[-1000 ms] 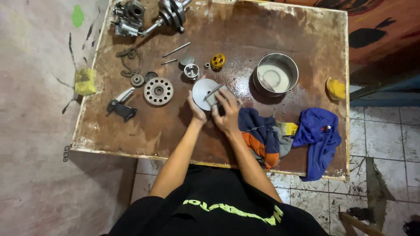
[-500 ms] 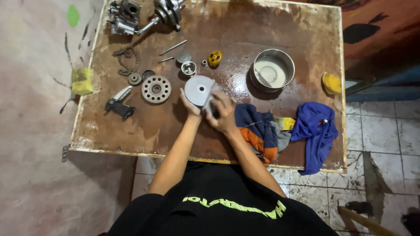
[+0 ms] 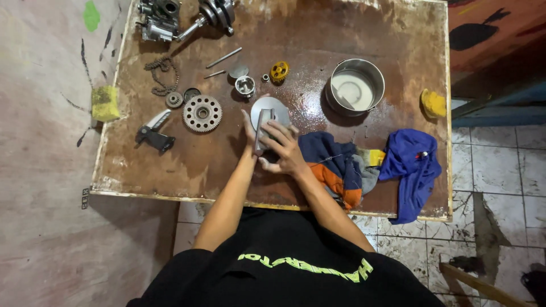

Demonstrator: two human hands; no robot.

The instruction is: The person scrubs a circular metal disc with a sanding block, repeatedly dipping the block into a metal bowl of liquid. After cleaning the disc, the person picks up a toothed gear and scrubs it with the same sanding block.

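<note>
On the stained brown table (image 3: 364, 23), seen from the head camera, the left hand (image 3: 248, 132) is largely hidden behind a round grey metal disc (image 3: 272, 108), fingers curled on its rim; the right hand (image 3: 282, 149) closes around a flat grey strip (image 3: 262, 128) laid across the disc's face; the strip's lower end is covered; beside them lie a toothed steel gear (image 3: 202, 113), a shiny pot (image 3: 355, 86) and crumpled cloths (image 3: 335, 162).

Large toothed gear (image 3: 202, 113) beside a smaller sprocket (image 3: 174, 100) and chain (image 3: 162, 73) on the stained desk (image 3: 187, 165). Steel pot (image 3: 356, 86) at mid-right, yellow gear (image 3: 278, 71) near a small piston (image 3: 245, 86). Blue cloth (image 3: 410, 165) draped over the near right edge.
</note>
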